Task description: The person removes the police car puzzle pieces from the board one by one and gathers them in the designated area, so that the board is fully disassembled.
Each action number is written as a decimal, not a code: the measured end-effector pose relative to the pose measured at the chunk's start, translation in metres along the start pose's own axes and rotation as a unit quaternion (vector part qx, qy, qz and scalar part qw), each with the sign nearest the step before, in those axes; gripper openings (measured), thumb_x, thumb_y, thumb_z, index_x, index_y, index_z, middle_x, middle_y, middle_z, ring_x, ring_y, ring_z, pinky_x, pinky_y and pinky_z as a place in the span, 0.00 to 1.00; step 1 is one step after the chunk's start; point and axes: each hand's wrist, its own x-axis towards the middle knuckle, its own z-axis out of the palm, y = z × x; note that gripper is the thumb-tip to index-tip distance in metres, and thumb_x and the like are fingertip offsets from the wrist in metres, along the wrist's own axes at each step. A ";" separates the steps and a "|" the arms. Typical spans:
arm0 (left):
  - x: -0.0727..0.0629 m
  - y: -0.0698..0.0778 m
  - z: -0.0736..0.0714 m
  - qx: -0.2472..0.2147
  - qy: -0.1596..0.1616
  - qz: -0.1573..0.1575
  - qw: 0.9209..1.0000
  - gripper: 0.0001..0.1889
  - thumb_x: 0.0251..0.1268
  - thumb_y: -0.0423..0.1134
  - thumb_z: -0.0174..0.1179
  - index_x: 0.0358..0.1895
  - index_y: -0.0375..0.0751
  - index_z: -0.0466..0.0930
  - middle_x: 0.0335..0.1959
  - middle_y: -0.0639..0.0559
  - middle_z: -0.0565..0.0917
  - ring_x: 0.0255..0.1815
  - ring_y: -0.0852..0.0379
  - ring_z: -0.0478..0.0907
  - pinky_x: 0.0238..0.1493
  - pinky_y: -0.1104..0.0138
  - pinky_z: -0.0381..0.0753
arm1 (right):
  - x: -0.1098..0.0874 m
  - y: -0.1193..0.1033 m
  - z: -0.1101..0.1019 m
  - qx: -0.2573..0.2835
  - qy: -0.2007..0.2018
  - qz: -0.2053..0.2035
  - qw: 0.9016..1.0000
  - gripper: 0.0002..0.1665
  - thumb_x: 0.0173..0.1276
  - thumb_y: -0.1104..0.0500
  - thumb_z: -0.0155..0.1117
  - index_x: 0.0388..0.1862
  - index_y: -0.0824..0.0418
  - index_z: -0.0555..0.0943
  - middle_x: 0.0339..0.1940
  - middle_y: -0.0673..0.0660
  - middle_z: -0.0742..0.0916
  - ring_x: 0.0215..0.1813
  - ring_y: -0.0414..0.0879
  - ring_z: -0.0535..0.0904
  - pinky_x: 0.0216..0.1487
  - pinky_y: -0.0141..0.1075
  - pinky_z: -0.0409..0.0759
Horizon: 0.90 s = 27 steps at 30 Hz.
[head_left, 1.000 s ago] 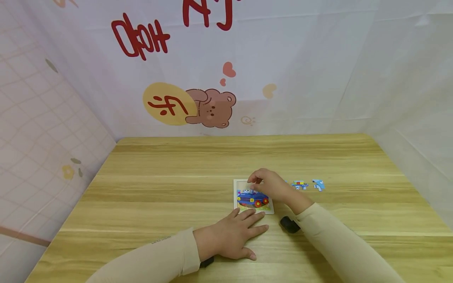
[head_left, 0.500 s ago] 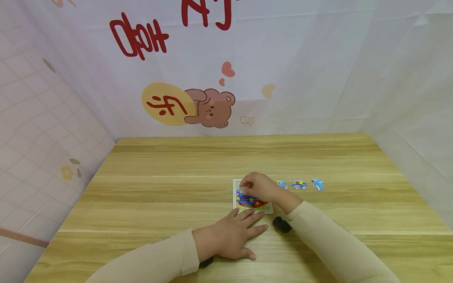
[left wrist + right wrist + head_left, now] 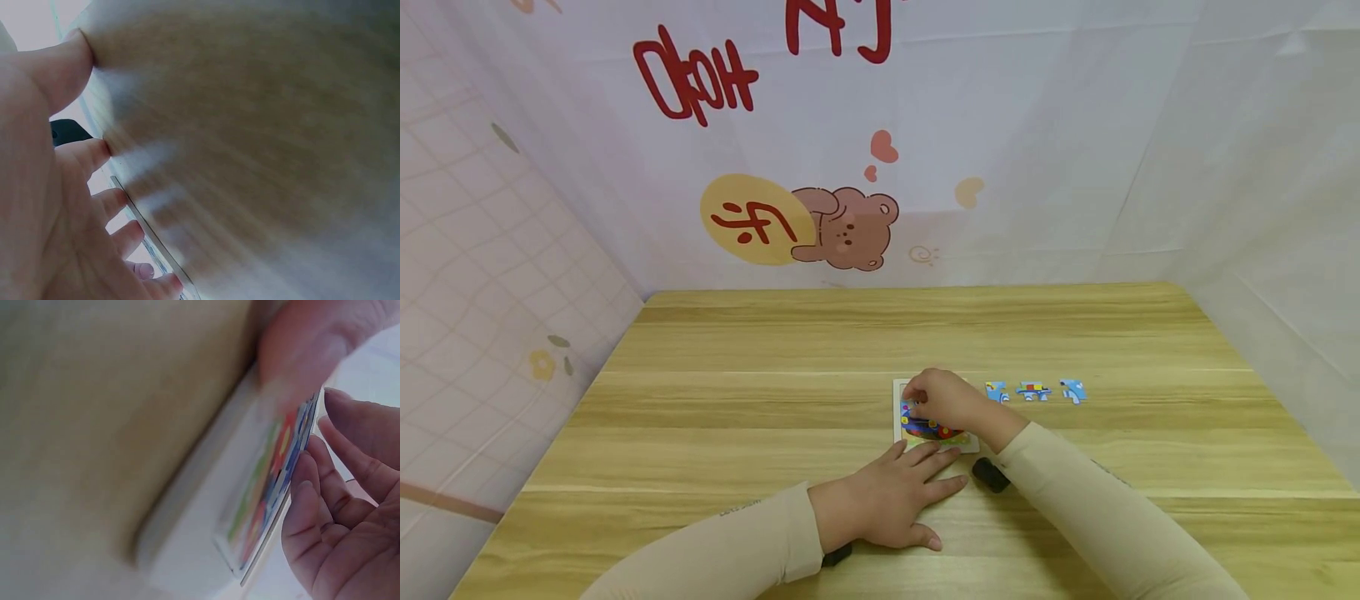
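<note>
A square jigsaw puzzle [image 3: 917,437] in a white frame lies on the wooden table, showing a blue vehicle with red wheels. My left hand [image 3: 898,500] rests spread, with its fingertips over the puzzle's near edge. In the left wrist view the fingers [image 3: 128,237] lie along the frame's rim. My right hand [image 3: 951,400] is over the puzzle's upper left part, its fingers curled. Thumb and index finger come together at the picture surface, pinching a small puzzle piece mostly hidden by them. The right wrist view shows those fingertips [image 3: 334,434] right at the colored surface.
To the right of the frame lie three loose puzzle pieces: one at the left [image 3: 996,391], one in the middle [image 3: 1034,391] and one at the right [image 3: 1073,391]. A black wrist device [image 3: 991,475] hangs under the right wrist. Printed cloth walls [image 3: 1037,167] surround the wooden table [image 3: 760,358].
My right hand has moved left and slightly down across the puzzle, covering more of its upper left and uncovering the leftmost loose piece. The left hand has stayed in place.
</note>
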 end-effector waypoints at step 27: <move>0.000 -0.001 -0.001 -0.006 0.009 0.003 1.000 0.39 0.64 0.70 0.45 0.76 0.60 0.54 0.78 0.54 0.50 0.77 0.52 0.49 0.66 0.49 0.64 | 0.000 0.009 -0.003 0.067 -0.013 -0.057 0.996 0.07 0.66 0.69 0.63 0.41 0.60 0.79 0.34 0.51 0.80 0.38 0.43 0.74 0.45 0.38 0.74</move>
